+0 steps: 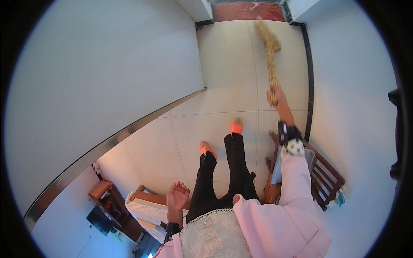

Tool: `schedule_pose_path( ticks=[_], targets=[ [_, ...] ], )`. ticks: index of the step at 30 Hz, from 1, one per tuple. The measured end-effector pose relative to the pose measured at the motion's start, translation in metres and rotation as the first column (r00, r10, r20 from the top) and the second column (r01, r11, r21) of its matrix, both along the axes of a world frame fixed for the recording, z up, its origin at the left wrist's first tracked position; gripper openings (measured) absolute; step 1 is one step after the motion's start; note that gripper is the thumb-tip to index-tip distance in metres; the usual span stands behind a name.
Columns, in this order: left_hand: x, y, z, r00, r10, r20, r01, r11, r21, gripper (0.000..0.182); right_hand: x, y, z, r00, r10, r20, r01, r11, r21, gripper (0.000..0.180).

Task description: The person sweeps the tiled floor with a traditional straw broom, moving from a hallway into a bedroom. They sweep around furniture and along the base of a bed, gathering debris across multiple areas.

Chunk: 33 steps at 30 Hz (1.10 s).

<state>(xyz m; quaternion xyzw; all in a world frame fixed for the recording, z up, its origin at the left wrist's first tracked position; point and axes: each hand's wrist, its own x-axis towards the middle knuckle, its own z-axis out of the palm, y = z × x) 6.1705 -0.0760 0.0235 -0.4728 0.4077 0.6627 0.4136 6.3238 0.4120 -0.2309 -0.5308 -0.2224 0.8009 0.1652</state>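
Observation:
My right hand (276,94) grips the bound handle of a straw hand broom (270,48), with that arm stretched out ahead of me. The broom's frayed head points away from me, close to the edge where the pale tiled floor (226,64) meets a red stone threshold (248,11). Whether the bristles touch the tiles I cannot tell. Held low beside my left thigh, my left hand (178,194) is empty, its palm up and its fingers loosely curled apart. Dark bands sit on both wrists.
A large white door panel (113,58) with a metal edge fills the left side. Along the right wall stands a wooden slatted chair (326,174) with a flat grey thing on it. Behind on the left are a cloth-covered piece of furniture (145,209) and a wooden cabinet (109,200).

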Motion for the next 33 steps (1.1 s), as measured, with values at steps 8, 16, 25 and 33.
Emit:
schedule_pose_path(
  ticks=[8,16,25,33],
  targets=[
    [0.017,-0.018,-0.001,0.997,0.074,-0.023,-0.074,0.997,0.018,0.024,-0.12,0.017,-0.107,0.796,0.369,0.48,-0.531,0.806,0.261,0.053],
    [0.019,-0.01,-0.013,0.994,0.113,0.015,-0.113,0.993,0.018,0.022,0.055,-0.148,-0.072,0.369,0.696,0.616,-0.902,0.427,0.058,0.074],
    [0.011,-0.015,-0.02,0.999,0.042,0.031,-0.046,0.991,0.128,0.021,0.164,-0.163,0.057,0.685,0.674,0.277,-0.643,0.738,-0.207,0.067],
    [0.021,-0.085,-0.019,0.998,0.057,0.022,-0.06,0.986,0.154,0.019,0.12,-0.15,-0.004,0.98,0.132,0.15,-0.1,0.974,-0.201,0.039]
  ],
)
